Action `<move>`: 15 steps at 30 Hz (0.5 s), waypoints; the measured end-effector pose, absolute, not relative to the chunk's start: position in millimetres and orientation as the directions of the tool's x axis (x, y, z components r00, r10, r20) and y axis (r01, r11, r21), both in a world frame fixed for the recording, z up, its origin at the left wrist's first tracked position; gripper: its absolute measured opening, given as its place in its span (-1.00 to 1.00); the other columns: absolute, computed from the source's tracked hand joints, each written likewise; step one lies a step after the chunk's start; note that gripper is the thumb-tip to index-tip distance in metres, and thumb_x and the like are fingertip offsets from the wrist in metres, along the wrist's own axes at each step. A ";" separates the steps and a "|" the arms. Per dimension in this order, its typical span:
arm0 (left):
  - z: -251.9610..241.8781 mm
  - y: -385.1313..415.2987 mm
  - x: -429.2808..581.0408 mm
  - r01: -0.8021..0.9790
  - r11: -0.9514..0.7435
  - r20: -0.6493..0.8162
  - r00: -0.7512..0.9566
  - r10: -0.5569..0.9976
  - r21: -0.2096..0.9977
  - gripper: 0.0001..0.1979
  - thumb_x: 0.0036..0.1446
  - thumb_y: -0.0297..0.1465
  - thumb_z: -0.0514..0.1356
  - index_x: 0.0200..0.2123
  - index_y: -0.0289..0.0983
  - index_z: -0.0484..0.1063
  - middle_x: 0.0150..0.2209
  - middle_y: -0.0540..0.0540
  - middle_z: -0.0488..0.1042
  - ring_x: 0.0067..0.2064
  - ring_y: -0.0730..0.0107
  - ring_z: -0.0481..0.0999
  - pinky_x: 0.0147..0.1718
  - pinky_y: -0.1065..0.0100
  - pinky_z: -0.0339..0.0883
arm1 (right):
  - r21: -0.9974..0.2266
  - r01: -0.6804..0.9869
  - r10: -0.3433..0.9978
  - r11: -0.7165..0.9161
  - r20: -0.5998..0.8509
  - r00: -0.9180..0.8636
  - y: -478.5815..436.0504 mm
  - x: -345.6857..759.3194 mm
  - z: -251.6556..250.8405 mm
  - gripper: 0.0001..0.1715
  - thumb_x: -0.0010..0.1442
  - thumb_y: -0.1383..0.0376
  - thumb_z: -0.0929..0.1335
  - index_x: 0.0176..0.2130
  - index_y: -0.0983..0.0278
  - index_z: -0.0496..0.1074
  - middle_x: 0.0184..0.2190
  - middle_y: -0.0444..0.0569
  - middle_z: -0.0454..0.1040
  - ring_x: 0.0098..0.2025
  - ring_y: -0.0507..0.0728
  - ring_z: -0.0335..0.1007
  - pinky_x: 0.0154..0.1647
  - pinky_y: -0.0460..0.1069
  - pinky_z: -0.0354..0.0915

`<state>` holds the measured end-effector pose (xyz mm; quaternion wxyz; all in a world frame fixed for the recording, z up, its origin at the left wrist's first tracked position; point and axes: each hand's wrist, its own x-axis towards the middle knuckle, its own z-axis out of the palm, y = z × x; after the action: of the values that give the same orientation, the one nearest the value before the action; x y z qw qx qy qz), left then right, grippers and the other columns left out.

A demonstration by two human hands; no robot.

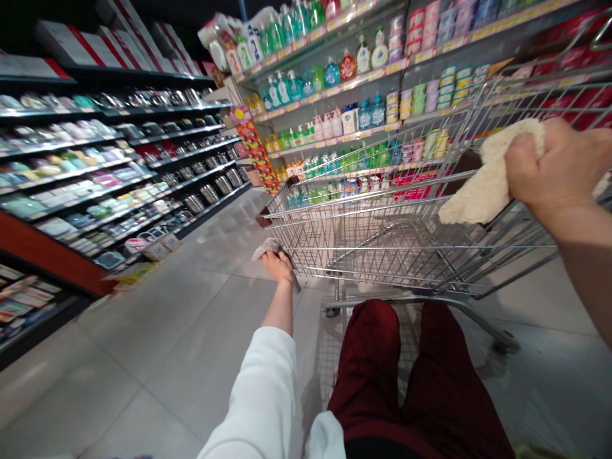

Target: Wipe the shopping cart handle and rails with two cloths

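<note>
A metal shopping cart (373, 248) stands right in front of my legs, its wire basket reaching from the middle to the right of the view. My left hand (281, 265), low at the basket's left end, is closed on a greyish cloth (266, 247). Whether that cloth touches the wires, I cannot tell. Over the cart's right part, my right hand (557, 162) grips a cream, fluffy cloth (492, 175). Part of this cloth hangs down on the left of the fist, in front of the wires.
Behind the cart, shelves hold pump bottles (363, 54) and stacked tubs (421, 29). At left, a long rack carries bowls and metal pots (194, 203). A low box (165, 247) lies on the tiled floor (157, 344) beside it. The cart's wheels (332, 312) are close to my legs.
</note>
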<state>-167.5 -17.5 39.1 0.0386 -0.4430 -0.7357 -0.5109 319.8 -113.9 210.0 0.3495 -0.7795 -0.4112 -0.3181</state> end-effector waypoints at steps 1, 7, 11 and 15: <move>34.1 -21.0 -168.1 0.689 0.086 0.504 -0.603 0.619 0.719 -0.93 0.05 -0.44 0.12 -0.33 -0.23 0.29 -0.20 -0.19 0.38 0.00 0.09 0.39 0.05 0.08 0.29 | -0.281 0.860 0.425 -0.427 0.777 0.465 -114.5 318.8 210.4 -0.45 0.17 0.09 0.20 -0.12 0.46 0.48 -0.27 0.35 0.50 -0.16 0.40 0.42 -0.29 0.06 -0.12; 61.5 -26.7 -181.8 0.652 0.072 0.513 -0.655 0.554 0.755 -0.97 0.11 -0.41 0.07 -0.35 -0.23 0.28 -0.35 -0.06 0.32 -0.18 0.22 0.41 -0.06 0.15 0.34 | -0.299 0.845 0.463 -0.443 0.731 0.501 -117.7 314.0 213.8 -0.45 0.18 0.11 0.20 -0.10 0.49 0.46 -0.24 0.37 0.48 -0.10 0.43 0.42 -0.26 0.09 -0.04; 105.8 -17.9 -176.8 0.715 -0.038 0.642 -0.601 0.477 0.698 -0.87 0.19 -0.41 0.03 -0.22 -0.25 0.34 -0.17 -0.12 0.34 -0.02 0.25 0.38 0.09 0.22 0.25 | -0.318 0.849 0.462 -0.423 0.730 0.504 -118.6 313.5 213.0 -0.43 0.19 0.09 0.19 -0.08 0.47 0.45 -0.20 0.36 0.48 -0.09 0.43 0.39 -0.25 0.09 -0.03; 113.2 -7.8 -160.6 0.832 -0.190 0.777 -0.371 0.509 0.521 -0.69 0.18 -0.43 0.06 -0.02 -0.29 0.40 -0.05 -0.21 0.36 0.08 0.18 0.35 0.14 0.23 0.19 | -0.330 0.847 0.443 -0.417 0.740 0.507 -117.6 315.7 210.9 -0.41 0.15 0.08 0.19 -0.08 0.46 0.46 -0.23 0.41 0.47 -0.11 0.46 0.37 -0.28 0.11 -0.06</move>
<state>-160.6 -7.8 113.2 0.1468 -0.5415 -0.6193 -0.5493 315.7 -117.6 210.9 0.3546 -0.7922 -0.4069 -0.2847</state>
